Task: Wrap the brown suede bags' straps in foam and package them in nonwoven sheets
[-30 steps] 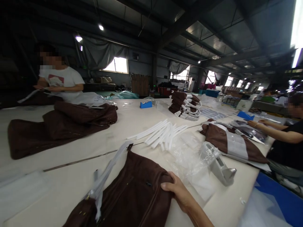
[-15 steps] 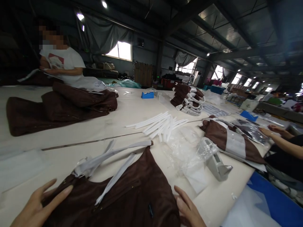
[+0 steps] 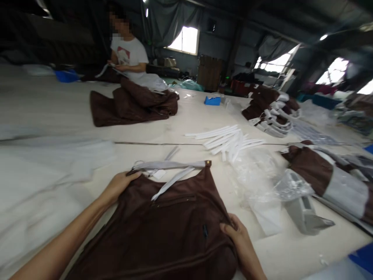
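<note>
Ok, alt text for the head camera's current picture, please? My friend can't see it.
A left hand and a right hand hold a brown bag by opposite edges at a pale table. White strips lie beyond it, and a person in a white T-shirt is across the table.

Bare on both sides

The left hand [image 3: 120,186] is ungloved, and the left forearm [image 3: 72,231] is uncovered for its whole visible length, long, slim and widening away from the hand. The right hand [image 3: 240,237] is bare too, its thumb [image 3: 229,230] rounded at the tip; the right forearm [image 3: 254,264] shows only a short, uncovered stretch.
</note>
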A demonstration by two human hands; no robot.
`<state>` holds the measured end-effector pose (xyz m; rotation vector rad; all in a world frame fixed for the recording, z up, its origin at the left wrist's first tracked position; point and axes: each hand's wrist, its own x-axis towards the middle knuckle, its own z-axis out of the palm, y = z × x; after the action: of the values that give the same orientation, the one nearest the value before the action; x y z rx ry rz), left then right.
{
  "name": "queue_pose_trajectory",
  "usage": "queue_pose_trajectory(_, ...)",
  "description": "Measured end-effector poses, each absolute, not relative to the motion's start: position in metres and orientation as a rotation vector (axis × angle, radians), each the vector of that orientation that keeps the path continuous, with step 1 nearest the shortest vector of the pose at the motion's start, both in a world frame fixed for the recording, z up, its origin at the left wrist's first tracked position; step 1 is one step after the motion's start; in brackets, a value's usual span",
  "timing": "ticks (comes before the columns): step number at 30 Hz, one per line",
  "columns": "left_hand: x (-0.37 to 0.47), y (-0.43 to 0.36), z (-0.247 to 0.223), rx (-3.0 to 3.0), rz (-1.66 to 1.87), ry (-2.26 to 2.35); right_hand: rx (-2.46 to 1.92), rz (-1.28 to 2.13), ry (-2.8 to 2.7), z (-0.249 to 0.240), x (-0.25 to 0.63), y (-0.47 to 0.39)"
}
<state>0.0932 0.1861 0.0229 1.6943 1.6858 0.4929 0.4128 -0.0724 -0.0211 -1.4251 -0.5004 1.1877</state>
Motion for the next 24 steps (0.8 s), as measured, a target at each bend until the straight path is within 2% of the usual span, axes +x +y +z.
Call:
queue_pose_trajectory(7,0.1,0.2,0.035,2.015,0.464,1.775,-1.501,1.279,-0.501,-0.011,0.417,-0.074)
queue_pose_trajectory(11,0.142,0.184,0.052,2.314,0.462,1.535,-1.55,1.256,-0.509,-0.013,0.418,-0.077)
queue_pose_trajectory(16,0.185,0.164,0.035,2.409,0.198,1.346,-1.571,1.238,-0.499,-0.016,0.419,-0.08)
queue_pose_trajectory(21,0.176,0.145,0.039,2.42,0.186,1.242,-1.594,1.229,-0.422,-0.01,0.416,-0.077)
queue_pose_trajectory(24,0.167,0.12,0.05,2.407,0.098,0.953,-1.592,1.235,-0.417,-0.01,0.416,-0.077)
